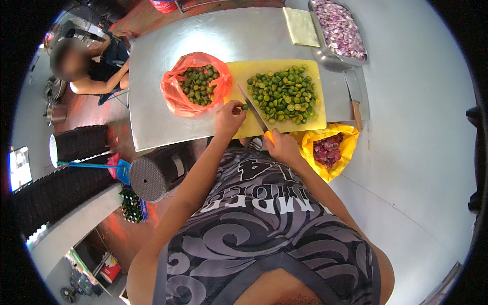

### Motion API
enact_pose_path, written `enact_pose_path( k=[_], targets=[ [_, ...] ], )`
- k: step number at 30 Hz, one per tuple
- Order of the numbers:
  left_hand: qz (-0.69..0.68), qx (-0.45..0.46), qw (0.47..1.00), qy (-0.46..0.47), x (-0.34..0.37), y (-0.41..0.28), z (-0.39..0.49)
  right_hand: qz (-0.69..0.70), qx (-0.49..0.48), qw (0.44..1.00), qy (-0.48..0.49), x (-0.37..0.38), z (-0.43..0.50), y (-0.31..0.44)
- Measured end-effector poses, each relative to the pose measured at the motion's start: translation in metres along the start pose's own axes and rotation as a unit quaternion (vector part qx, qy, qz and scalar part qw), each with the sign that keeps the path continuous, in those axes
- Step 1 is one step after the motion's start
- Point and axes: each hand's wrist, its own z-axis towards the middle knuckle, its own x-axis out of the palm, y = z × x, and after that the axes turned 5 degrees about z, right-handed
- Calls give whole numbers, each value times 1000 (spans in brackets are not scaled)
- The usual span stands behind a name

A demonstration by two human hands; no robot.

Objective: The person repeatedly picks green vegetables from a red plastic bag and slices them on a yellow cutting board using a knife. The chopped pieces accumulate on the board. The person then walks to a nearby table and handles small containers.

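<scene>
Between the fingertips of my left hand (229,119) is a small green calamansi (244,107), held over the left part of a yellow cutting board (246,127). My right hand (284,146) grips the orange handle of a kitchen knife (252,106). Its long blade points away from me, just right of the fruit. A heap of cut calamansi halves (284,93) covers the right part of the board. To the left, a translucent red plastic bag (171,101) stands with its mouth wide, full of whole calamansi (199,84), partly on the board's edge.
On the steel table (152,126) are a metal tray (333,61) of chopped red onions, a folded cloth (300,26) and a wooden-handled cleaver (355,99) near the wall. A yellow bag (309,143) of onion skins hangs by the near edge. Beyond the left end sits a person (101,78).
</scene>
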Motion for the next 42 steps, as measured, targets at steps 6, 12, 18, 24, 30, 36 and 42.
enact_pose_path(
  k=[6,12,18,24,30,36,42],
  targets=[
    [42,98,993,-46,6,5,-1,-17,-4,1000,20,-4,-1,1],
    [43,107,992,-51,7,8,-3,-18,26,998,63,-12,5,12],
    [67,137,988,-40,5,8,2,-10,41,997,69,-11,28,31],
    [84,143,986,-15,4,7,5,5,55,998,41,6,64,38],
    [68,150,986,7,2,14,8,5,44,999,23,21,81,37],
    [69,122,990,5,0,9,12,-8,57,995,85,31,25,5],
    [98,65,992,-47,-31,-1,30,5,28,1000,9,36,-10,-28]
  ],
)
